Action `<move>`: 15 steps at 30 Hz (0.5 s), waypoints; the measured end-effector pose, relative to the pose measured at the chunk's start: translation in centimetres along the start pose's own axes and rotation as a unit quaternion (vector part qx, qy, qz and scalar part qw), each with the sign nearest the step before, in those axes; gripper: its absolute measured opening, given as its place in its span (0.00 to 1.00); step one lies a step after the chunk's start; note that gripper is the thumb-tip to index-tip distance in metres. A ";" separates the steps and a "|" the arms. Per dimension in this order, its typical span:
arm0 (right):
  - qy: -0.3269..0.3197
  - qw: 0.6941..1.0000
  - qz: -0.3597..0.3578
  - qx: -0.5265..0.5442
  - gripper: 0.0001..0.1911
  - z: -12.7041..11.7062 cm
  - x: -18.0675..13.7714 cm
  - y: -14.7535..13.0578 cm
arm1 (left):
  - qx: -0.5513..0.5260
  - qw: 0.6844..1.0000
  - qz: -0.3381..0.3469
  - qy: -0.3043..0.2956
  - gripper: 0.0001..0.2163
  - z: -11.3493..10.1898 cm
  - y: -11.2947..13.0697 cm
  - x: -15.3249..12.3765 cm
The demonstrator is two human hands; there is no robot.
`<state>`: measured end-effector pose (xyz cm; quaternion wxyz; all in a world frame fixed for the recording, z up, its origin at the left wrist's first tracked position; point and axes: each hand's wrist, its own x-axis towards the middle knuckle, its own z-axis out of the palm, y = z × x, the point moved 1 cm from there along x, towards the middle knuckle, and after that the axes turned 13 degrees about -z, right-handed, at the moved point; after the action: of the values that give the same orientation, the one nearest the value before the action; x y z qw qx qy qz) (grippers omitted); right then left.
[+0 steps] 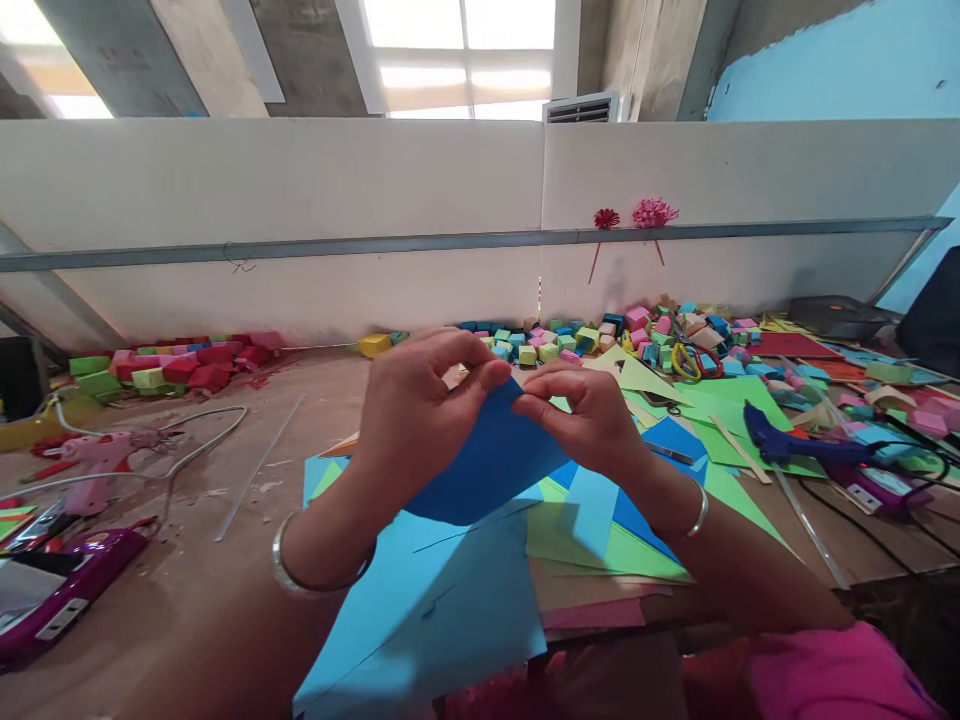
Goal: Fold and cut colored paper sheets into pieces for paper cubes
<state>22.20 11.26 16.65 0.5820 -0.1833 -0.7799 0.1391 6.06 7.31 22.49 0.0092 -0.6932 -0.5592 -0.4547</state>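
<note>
Paper sheet in dark blue [487, 460] is suspended between the left hand [424, 410] and the right hand [589, 410], with its lower edge hanging below both. Left hand: thumb and index finger pinched together at the sheet's upper edge, other fingers curled. Right hand: thumb and index finger pinched on the same edge, just beside the left fingertips, other fingers loosely bent. Beneath the hands, a light blue paper sheet [450, 600] extends toward the wearer. Left of the left hand, brown tabletop [187, 520] provides lateral room as far as a pink glue gun [94, 465]; a thin stick [260, 468] crosses this span. Right of the right hand, green paper sheets [739, 400] and a navy glue gun [806, 445] narrow the room. Beyond both hands, multicolored cubes [585, 340] line the foot of a white partition [337, 295].
</note>
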 end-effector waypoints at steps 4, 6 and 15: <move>-0.016 1.000 -0.009 0.020 0.05 0.1 0.1 -0.1 | 0.021 1.000 0.003 0.011 0.09 -1.5 0.1 0.4; -0.022 0.999 -0.012 0.023 0.05 0.2 0.1 -0.1 | 0.030 0.999 0.007 0.008 0.10 -1.9 0.1 0.3; -0.017 0.998 -0.037 0.036 0.04 0.1 0.1 -0.1 | 0.049 0.999 0.021 0.006 0.10 -2.3 0.2 0.2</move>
<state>22.04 11.23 16.76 0.5797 -0.1303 -0.7905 0.1486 4.78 6.18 24.00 0.0563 -0.7004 -0.5662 -0.4309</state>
